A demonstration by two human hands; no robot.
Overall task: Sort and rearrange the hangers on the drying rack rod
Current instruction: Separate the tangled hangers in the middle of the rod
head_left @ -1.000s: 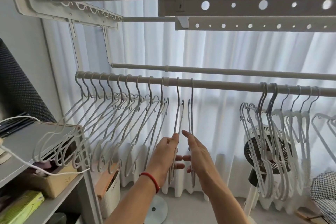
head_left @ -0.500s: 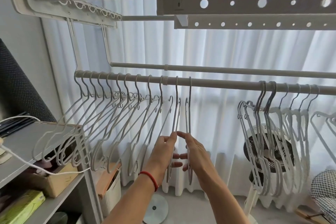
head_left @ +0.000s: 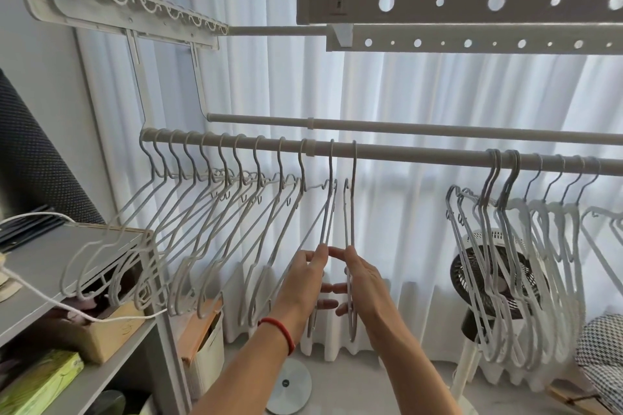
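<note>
A head-camera view looks up at a white drying rack in front of pale curtains. The rod (head_left: 404, 153) runs across the middle of the frame, from centre left to the right edge.

On the left half of the rod hangs a spaced row of about ten white hangers (head_left: 188, 229), all slanting down towards the lower left, their hooks evenly apart. This part looks sorted.

At the centre of the frame hang two more hangers, nearly edge-on. The left hand (head_left: 308, 280), with a red band at the wrist, pinches the left hanger (head_left: 328, 212) near its lower part between thumb and fingers. The right hand (head_left: 362, 283) curls its fingers round the right hanger (head_left: 350, 219), just beside the other. The two hands are close together, fingertips almost touching, each gripping its own hanger.

To the right, past a bare stretch of rod, a crowded bunch of hangers (head_left: 505, 246) hangs pressed together, with several thicker ones further right. These seem still unsorted, so the job looks roughly half done: the right-hand bunch is yet to be spread out.

A shelf (head_left: 50, 266) sits at lower left, and a fan (head_left: 472, 266) stands behind the right-hand bunch.
</note>
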